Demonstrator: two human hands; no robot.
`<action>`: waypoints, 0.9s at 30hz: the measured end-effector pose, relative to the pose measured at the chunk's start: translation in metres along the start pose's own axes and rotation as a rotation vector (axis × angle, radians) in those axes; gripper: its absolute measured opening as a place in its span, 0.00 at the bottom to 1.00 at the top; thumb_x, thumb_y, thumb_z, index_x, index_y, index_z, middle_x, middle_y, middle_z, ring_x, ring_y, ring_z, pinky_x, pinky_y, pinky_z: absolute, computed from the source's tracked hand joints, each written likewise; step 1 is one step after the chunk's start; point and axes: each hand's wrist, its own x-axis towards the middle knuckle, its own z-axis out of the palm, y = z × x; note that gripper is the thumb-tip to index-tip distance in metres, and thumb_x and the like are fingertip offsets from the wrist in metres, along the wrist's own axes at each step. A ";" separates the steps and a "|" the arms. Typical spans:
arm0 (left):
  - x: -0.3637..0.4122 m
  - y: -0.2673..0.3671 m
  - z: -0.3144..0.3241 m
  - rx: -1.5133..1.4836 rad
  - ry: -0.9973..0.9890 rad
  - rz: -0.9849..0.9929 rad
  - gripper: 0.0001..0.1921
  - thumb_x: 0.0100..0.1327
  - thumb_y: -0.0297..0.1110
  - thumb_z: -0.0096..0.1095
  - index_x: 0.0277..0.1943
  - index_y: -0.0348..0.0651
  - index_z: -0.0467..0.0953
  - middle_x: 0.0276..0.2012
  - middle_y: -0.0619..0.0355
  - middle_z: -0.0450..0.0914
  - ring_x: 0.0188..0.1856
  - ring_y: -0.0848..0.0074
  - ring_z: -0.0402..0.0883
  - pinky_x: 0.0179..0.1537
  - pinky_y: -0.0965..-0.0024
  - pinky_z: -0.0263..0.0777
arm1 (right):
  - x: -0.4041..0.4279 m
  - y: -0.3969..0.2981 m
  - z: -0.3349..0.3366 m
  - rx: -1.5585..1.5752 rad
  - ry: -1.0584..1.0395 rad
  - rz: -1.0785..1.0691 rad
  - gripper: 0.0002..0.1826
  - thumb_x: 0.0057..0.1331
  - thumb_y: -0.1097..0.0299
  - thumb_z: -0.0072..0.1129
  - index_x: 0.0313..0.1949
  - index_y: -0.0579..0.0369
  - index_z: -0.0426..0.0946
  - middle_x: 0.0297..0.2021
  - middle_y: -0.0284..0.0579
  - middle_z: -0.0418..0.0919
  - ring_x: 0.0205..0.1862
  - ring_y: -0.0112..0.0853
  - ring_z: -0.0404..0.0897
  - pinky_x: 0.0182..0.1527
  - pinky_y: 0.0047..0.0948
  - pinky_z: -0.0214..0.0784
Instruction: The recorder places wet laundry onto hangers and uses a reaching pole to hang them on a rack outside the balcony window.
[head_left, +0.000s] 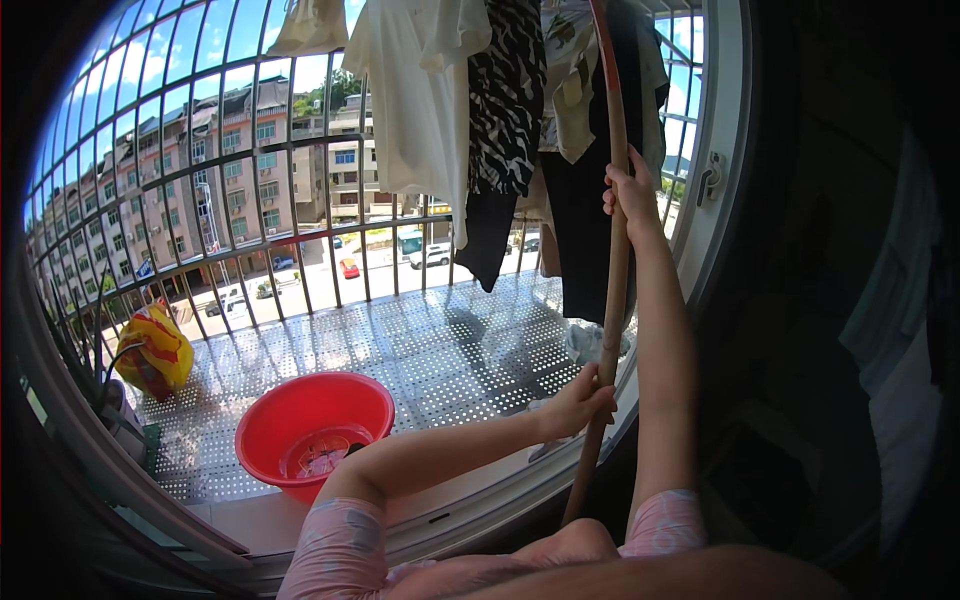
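Note:
Both of my hands grip one long wooden pole (618, 277), which rises steeply past the window sill. Near the middle of the pole my left hand (581, 405) is closed around it. Higher up, my right hand (634, 191) wraps the same pole. Red covering (606, 56) shows on its upper part, and its top end runs out of view. Just behind the pole hang black trousers (574, 240) and a light patterned garment (574, 112). Further left are a black-and-white patterned garment (506, 97) and a white shirt (416, 112).
A red plastic basin (259, 420) stands on the perforated metal floor (450, 352) of the window cage. Metal bars (311, 217) enclose it. A yellow-and-red bag (156, 349) sits at the left. The window frame with its handle (707, 180) borders the right; the sill track (450, 517) runs before me.

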 end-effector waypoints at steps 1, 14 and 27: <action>0.003 -0.003 -0.003 0.017 -0.014 -0.029 0.19 0.71 0.36 0.50 0.59 0.39 0.56 0.38 0.52 0.77 0.40 0.71 0.81 0.43 0.68 0.75 | -0.005 0.001 0.001 -0.015 -0.002 -0.013 0.35 0.62 0.74 0.48 0.69 0.47 0.52 0.26 0.37 0.67 0.14 0.22 0.67 0.14 0.23 0.63; -0.004 0.019 -0.050 0.078 0.203 0.170 0.26 0.62 0.26 0.55 0.62 0.37 0.56 0.47 0.46 0.76 0.49 0.68 0.77 0.52 0.64 0.70 | -0.068 0.014 0.056 0.260 -0.329 0.048 0.31 0.69 0.68 0.44 0.70 0.42 0.50 0.20 0.33 0.66 0.12 0.17 0.63 0.13 0.17 0.58; -0.044 0.037 -0.013 0.126 0.258 0.385 0.19 0.70 0.32 0.49 0.58 0.39 0.53 0.39 0.57 0.70 0.39 0.79 0.76 0.42 0.73 0.76 | -0.105 -0.034 0.100 0.412 -0.558 -0.001 0.29 0.71 0.57 0.47 0.68 0.45 0.51 0.23 0.37 0.69 0.11 0.18 0.65 0.11 0.17 0.57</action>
